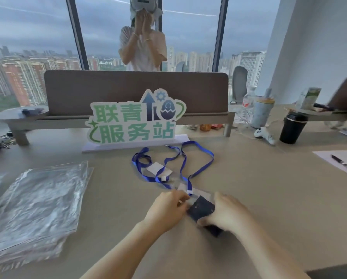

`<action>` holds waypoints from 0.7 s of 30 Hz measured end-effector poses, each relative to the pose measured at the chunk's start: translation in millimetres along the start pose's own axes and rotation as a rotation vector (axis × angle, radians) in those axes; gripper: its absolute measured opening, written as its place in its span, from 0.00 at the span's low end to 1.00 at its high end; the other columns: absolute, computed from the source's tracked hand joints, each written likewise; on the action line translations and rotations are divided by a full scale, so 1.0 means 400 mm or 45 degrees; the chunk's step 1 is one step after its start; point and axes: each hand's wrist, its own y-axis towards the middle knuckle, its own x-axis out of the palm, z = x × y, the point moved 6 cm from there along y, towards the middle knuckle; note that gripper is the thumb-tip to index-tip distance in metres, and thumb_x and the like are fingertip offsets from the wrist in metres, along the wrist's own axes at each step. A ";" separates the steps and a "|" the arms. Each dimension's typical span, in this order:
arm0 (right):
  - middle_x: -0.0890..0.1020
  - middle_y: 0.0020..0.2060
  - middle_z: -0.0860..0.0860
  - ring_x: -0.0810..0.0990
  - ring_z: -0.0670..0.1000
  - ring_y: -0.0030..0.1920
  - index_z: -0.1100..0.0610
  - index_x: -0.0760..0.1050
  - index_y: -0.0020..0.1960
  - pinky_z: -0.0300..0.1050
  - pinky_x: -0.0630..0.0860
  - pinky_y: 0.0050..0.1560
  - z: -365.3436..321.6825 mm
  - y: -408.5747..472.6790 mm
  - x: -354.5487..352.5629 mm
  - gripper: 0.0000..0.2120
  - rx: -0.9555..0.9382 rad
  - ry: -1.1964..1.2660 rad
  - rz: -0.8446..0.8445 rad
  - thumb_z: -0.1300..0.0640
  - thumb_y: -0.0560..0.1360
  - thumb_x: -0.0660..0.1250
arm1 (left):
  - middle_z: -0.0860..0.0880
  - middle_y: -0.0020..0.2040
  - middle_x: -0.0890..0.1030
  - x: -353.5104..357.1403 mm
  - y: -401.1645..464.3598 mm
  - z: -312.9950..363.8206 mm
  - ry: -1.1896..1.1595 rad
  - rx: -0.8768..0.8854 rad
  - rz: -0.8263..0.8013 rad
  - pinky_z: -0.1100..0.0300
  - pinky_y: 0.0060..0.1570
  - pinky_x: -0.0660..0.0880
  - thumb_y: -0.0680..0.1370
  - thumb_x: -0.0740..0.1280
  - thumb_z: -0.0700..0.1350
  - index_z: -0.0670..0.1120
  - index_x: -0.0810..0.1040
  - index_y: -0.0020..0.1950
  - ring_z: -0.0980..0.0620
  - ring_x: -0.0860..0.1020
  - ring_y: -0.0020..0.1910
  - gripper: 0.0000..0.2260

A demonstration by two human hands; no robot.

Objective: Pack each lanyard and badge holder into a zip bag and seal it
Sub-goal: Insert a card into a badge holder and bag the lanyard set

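Blue lanyards (196,158) lie looped on the beige table in front of a sign, with clear badge holders holding white cards (158,170) among them. My left hand (168,206) pinches the clip end of a lanyard at a badge holder. My right hand (226,214) grips a dark navy badge holder (201,211) from the right. Both hands meet at table centre, low in the view. A stack of clear zip bags (37,200) lies flat at the left, apart from both hands.
A green and white cut-out sign (132,121) stands behind the lanyards before a brown desk divider (136,91). A black cup (293,127), a white figurine and bottles stand at the right rear. Paper with a pen (343,164) lies at the right. A person stands behind the divider.
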 end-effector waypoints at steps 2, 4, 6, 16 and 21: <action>0.79 0.47 0.48 0.78 0.52 0.47 0.51 0.69 0.52 0.46 0.72 0.41 0.016 0.010 -0.006 0.22 -0.018 0.186 -0.016 0.44 0.66 0.74 | 0.54 0.56 0.79 -0.018 0.011 0.007 -0.030 0.012 0.114 0.59 0.54 0.75 0.80 0.59 0.43 0.53 0.79 0.58 0.56 0.77 0.53 0.12; 0.80 0.42 0.49 0.78 0.50 0.39 0.50 0.69 0.47 0.43 0.70 0.35 0.031 0.020 -0.016 0.12 -0.103 0.401 -0.001 0.51 0.71 0.71 | 0.55 0.58 0.77 -0.039 0.028 0.019 -0.125 0.020 0.169 0.59 0.58 0.73 0.81 0.58 0.43 0.54 0.77 0.61 0.56 0.74 0.57 0.13; 0.83 0.39 0.53 0.75 0.48 0.31 0.51 0.71 0.44 0.41 0.68 0.30 0.039 0.015 -0.042 0.08 -0.227 0.645 -0.001 0.57 0.73 0.70 | 0.56 0.59 0.77 -0.043 0.050 0.037 -0.452 -0.011 0.017 0.61 0.58 0.70 0.82 0.56 0.46 0.54 0.76 0.64 0.56 0.73 0.61 0.14; 0.82 0.35 0.57 0.73 0.59 0.36 0.56 0.77 0.43 0.39 0.61 0.23 0.115 -0.047 -0.227 0.08 -0.328 1.357 0.011 0.55 0.66 0.72 | 0.45 0.46 0.83 -0.102 0.077 0.162 -1.054 0.032 -0.195 0.65 0.44 0.74 0.82 0.57 0.44 0.39 0.79 0.54 0.51 0.80 0.42 0.13; 0.80 0.30 0.56 0.68 0.60 0.33 0.60 0.77 0.43 0.36 0.57 0.18 0.127 -0.053 -0.303 0.03 -0.324 1.233 0.188 0.62 0.75 0.69 | 0.55 0.33 0.81 -0.199 0.080 0.190 -0.752 0.173 0.045 0.60 0.41 0.78 0.76 0.68 0.38 0.47 0.80 0.46 0.54 0.78 0.33 0.04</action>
